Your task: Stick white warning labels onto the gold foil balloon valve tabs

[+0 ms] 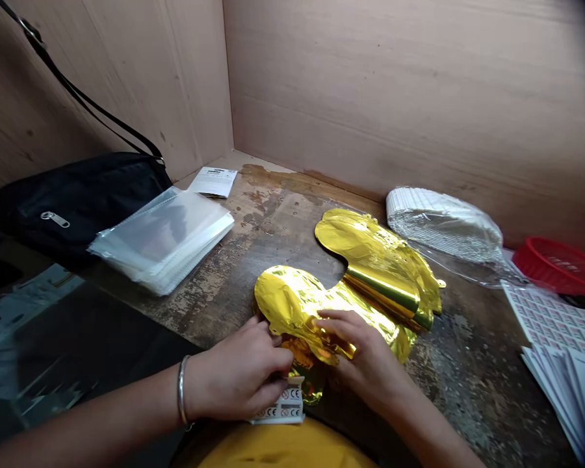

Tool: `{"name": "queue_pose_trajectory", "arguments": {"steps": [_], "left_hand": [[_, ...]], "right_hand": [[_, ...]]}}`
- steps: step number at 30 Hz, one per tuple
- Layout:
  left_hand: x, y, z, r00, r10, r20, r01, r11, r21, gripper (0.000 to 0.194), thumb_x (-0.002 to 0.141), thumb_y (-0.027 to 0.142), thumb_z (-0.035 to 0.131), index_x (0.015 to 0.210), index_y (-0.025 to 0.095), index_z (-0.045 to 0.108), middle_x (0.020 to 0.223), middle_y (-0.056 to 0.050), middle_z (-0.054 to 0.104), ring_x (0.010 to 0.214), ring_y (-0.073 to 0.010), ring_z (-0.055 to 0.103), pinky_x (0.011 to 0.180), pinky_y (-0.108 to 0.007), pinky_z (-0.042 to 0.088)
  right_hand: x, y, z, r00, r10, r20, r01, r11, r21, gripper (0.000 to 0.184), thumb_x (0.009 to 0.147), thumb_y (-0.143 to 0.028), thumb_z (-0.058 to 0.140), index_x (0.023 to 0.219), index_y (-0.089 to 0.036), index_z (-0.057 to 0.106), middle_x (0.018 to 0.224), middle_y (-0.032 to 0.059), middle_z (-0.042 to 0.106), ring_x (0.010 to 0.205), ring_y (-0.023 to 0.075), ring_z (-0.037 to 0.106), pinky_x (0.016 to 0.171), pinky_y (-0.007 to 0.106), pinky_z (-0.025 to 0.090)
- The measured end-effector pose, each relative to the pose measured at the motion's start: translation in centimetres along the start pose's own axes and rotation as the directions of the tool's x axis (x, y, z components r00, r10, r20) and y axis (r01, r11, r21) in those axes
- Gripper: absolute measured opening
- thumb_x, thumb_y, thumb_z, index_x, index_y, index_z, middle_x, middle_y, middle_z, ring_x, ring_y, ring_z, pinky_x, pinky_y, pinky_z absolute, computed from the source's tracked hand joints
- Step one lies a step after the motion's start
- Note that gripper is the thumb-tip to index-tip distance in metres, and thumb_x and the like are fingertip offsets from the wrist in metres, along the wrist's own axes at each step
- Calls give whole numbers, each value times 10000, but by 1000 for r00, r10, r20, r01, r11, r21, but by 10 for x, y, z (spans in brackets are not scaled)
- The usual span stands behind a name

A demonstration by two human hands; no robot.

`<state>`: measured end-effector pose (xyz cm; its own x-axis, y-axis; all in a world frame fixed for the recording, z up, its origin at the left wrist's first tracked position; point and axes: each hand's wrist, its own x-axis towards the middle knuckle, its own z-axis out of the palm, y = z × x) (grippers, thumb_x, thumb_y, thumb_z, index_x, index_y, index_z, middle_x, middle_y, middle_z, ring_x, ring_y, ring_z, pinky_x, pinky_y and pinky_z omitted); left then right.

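Note:
Two flat, shiny gold foil balloons lie on the worn table. The nearer foil balloon [292, 296] is crinkled, its lower edge lifted and folded toward me. My right hand [363, 357] grips that edge, the fingers on top and the thumb beneath. Curled at the balloon's left side, my left hand [241, 374] has its fingertips partly hidden by the foil. A small strip of stickers [291, 402] printed with CE marks sticks out from under its thumb, held in the palm. Behind, the second foil balloon [370, 244] overlaps the first.
A stack of clear plastic sleeves [168, 237] lies left beside a black bag [73, 201]. A printed card [214, 181] sits near the corner. At right are a bundle of white straws [443, 221] in plastic, a red basket [560, 263] and printed sheets [556, 325]. Wooden walls enclose the back.

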<state>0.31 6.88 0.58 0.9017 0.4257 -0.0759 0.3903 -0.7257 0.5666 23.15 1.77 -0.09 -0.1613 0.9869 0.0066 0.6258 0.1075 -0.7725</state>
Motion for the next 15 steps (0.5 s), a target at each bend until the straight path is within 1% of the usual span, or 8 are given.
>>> {"name": "queue_pose_trajectory", "arguments": {"steps": [1, 2, 4, 7, 8, 10, 13, 15], "left_hand": [[0, 1, 1, 1000, -3, 2, 3, 1000, -7, 111, 850, 258, 572, 759, 195, 560, 888, -16, 654, 883, -201, 621, 823, -352, 445], [-1, 1, 2, 1000, -10, 0, 10, 1000, -12, 115, 852, 255, 570, 755, 194, 561, 901, -20, 656, 896, -205, 620, 845, -363, 443], [-3, 2, 3, 1000, -19, -19, 19, 1000, -20, 104, 860, 246, 563, 770, 197, 581, 1029, -40, 663, 1007, -234, 607, 957, -427, 405], [-5, 1, 2, 998, 0, -67, -3, 998, -57, 89, 874, 237, 547, 824, 209, 614, 1314, -53, 590, 1236, -291, 513, 1107, -536, 253], [-6, 1, 2, 997, 6, -80, -12, 997, -70, 90, 875, 232, 543, 837, 214, 623, 1355, -53, 568, 1268, -297, 492, 1119, -546, 236], [-5, 1, 0, 996, 10, -93, -17, 996, -85, 97, 867, 224, 546, 838, 223, 638, 1338, -56, 587, 1257, -294, 510, 1110, -541, 272], [-3, 1, -1, 994, 12, -105, -20, 997, -80, 107, 853, 219, 553, 827, 238, 655, 1254, -55, 642, 1215, -283, 553, 1095, -528, 321], [-2, 1, -1, 996, 11, -85, -18, 996, -84, 121, 859, 229, 546, 830, 244, 662, 1261, -53, 641, 1255, -288, 529, 1115, -549, 295]], "right_hand": [[-1, 0, 0, 999, -43, 9, 44, 995, -85, 178, 830, -222, 602, 957, -225, 727, 989, 73, 688, 922, 220, 601, 795, 322, 451], [-1, 1, 1, 999, -48, -7, 46, 989, -143, 177, 868, -231, 550, 883, -216, 725, 877, 66, 683, 839, 209, 597, 738, 311, 441], [2, 4, 1, 995, 10, -104, -30, 981, -193, 268, 905, -298, 510, 720, -193, 672, 677, 37, 609, 665, 180, 541, 615, 281, 387], [9, 9, -2, 963, 101, -252, -149, 972, -179, 420, 894, -422, 534, 545, -189, 513, 536, -6, 467, 517, 131, 411, 508, 261, 284], [10, 9, -4, 961, 110, -253, -157, 972, -175, 457, 895, -440, 532, 516, -193, 468, 510, -18, 428, 493, 120, 373, 488, 258, 255], [14, 8, -9, 977, 102, -188, -135, 977, -167, 456, 891, -419, 541, 504, -193, 457, 498, -27, 419, 482, 109, 357, 473, 248, 246], [21, 4, -25, 996, 75, -54, -81, 989, -127, 321, 845, -317, 591, 555, -187, 546, 552, -27, 525, 532, 114, 450, 498, 222, 329], [32, 5, -43, 995, 90, -46, -94, 990, -104, 225, 827, -304, 609, 637, -184, 621, 619, -20, 600, 580, 127, 516, 532, 224, 391]]}}
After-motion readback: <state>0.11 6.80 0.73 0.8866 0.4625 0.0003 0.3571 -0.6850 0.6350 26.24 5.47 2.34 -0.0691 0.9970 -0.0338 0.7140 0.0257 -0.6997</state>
